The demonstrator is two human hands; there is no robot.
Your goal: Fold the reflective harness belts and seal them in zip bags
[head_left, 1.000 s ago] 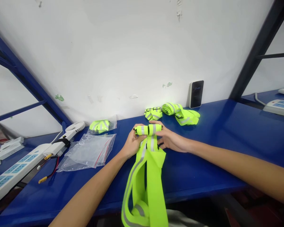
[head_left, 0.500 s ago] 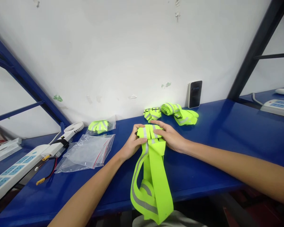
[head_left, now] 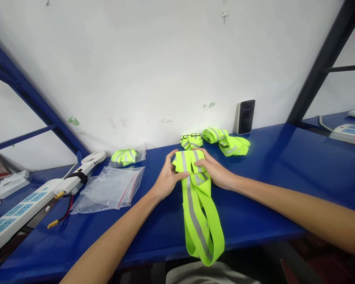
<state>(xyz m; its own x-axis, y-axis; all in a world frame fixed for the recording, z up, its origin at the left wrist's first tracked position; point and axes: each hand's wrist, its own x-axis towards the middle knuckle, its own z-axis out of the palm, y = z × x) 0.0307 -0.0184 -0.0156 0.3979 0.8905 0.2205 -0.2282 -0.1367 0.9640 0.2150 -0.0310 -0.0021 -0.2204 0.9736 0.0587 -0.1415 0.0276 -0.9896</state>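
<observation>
Both my left hand [head_left: 167, 179] and right hand [head_left: 214, 170] grip the rolled top of the reflective vest [head_left: 195, 185] above the tabletop [head_left: 269, 189].

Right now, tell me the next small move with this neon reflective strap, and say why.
Probably fold the gathered end over one turn toward you. The left hand and right hand pinch the reflective strap at its gathered end on the blue table, while its loose tail hangs unfolded over the front edge.
</observation>
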